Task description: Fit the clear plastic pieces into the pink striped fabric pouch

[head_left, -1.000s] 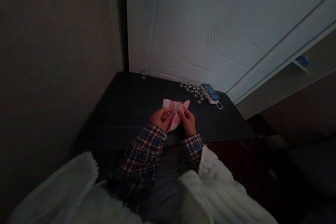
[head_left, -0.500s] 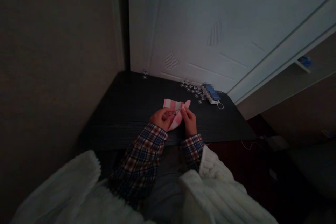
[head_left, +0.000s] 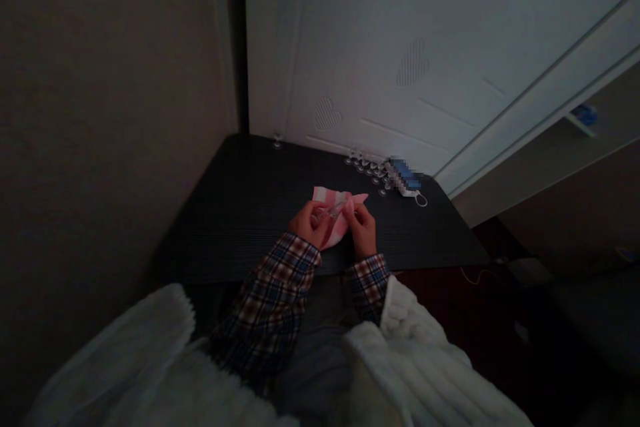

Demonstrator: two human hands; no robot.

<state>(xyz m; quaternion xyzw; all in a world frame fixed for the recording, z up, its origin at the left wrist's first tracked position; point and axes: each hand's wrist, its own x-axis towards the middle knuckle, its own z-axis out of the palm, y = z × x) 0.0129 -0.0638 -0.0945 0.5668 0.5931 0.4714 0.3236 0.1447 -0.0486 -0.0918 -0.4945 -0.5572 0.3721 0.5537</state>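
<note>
A pink and white striped cloth (head_left: pixel 332 199) lies on the dark table (head_left: pixel 240 213) near its front edge. My left hand (head_left: pixel 311 221) is closed on the cloth's left part and pinches a small clear object (head_left: pixel 336 209) against it. My right hand (head_left: pixel 362 229) is closed on the cloth's right edge, fingers pressed together. Both wrists wear plaid sleeves. The room is dim and fine detail is hard to read.
Several small clear glass pieces (head_left: pixel 367 169) stand in a row at the table's back, beside a blue box (head_left: pixel 404 177) and a white loop. A white cabinet door (head_left: pixel 400 53) rises behind. A brown wall is left. White fluffy fabric (head_left: pixel 420 360) covers my lap.
The cloth's right corner has been pulled slightly flatter and both hands have shifted a little. The view has edged rightward.
</note>
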